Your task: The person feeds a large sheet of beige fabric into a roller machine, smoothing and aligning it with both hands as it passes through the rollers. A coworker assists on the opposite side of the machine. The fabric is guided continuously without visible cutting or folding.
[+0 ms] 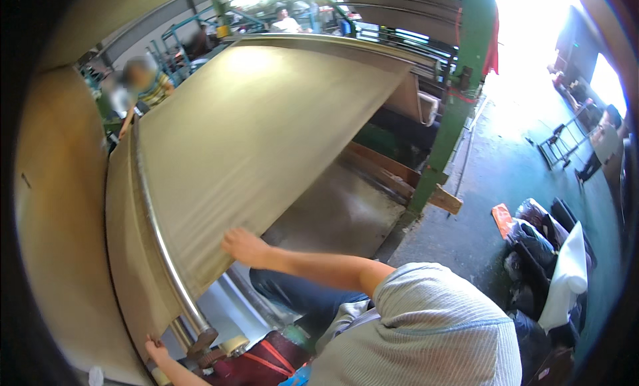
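A wide beige-tan fabric sheet stretches across a machine in front of me and passes over a shiny metal roller on the left. My right hand is closed on the sheet's near edge, with the arm reaching across from the right. Fine wrinkles run through the cloth beside it. Lower left, past the roller's near end, my left hand pinches the edge of the fabric where it hangs down. The fingertips of both hands are partly hidden or slightly blurred.
A green post rises at the machine's right. Bundled rolls and bags lie on the floor at right. A person in a striped shirt stands at the sheet's far left. Another person is near a hand cart.
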### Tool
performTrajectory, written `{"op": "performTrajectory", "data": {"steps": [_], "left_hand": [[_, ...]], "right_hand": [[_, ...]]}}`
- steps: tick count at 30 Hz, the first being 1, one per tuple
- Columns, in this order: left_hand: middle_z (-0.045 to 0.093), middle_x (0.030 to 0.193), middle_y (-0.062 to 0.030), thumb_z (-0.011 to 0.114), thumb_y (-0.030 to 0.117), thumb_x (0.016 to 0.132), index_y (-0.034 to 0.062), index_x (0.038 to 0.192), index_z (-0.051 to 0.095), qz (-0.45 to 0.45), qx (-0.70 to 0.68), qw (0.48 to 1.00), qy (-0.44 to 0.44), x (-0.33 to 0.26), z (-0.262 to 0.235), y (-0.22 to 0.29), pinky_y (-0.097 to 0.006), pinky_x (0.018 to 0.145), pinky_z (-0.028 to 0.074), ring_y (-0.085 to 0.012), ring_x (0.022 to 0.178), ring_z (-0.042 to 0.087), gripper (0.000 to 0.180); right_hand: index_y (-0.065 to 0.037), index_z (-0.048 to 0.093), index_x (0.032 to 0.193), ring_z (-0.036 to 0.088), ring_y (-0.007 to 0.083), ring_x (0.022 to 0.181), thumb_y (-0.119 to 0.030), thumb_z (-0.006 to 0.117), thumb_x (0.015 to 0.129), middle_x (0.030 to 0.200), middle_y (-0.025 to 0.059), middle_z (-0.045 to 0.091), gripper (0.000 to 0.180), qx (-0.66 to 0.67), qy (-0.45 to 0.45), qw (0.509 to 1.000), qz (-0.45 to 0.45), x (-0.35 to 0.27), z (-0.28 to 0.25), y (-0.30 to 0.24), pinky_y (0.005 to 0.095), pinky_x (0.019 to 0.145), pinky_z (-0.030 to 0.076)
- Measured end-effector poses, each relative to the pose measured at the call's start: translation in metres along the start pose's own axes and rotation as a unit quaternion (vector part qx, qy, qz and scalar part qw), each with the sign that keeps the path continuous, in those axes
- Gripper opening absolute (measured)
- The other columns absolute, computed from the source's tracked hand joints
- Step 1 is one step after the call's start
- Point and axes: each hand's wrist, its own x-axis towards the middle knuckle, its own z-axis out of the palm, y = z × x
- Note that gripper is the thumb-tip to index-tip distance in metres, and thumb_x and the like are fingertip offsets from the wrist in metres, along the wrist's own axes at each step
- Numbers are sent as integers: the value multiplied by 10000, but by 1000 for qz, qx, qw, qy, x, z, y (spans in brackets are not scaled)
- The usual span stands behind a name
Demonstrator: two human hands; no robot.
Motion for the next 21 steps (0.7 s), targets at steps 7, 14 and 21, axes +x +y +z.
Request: {"op": "performTrajectory", "data": {"steps": [7,14,21], "left_hand": [[583,1026,0,522,283,823,108,1116,589,42,35,983,-177,22,-6,10,-275,678,418,-118,872,532,348],[591,1026,-69,556,163,766,87,1139,568,113,191,971,-86,7,21,-17,-315,736,428,-181,895,539,381],[605,1008,-144,595,4,699,67,1167,545,165,258,943,-132,1,12,-10,-357,793,437,-250,911,550,475]], "right_hand": [[-68,606,747,558,278,827,-113,556,679,787,113,590,96,-133,-9,961,243,-7,-64,132,382,768,422],[-70,607,670,576,254,732,-178,560,681,688,97,600,119,-95,-74,985,120,-63,-31,100,359,673,424],[-46,597,710,570,247,779,-156,567,684,723,95,601,117,-39,-101,990,95,-66,-23,49,347,695,420]]}}
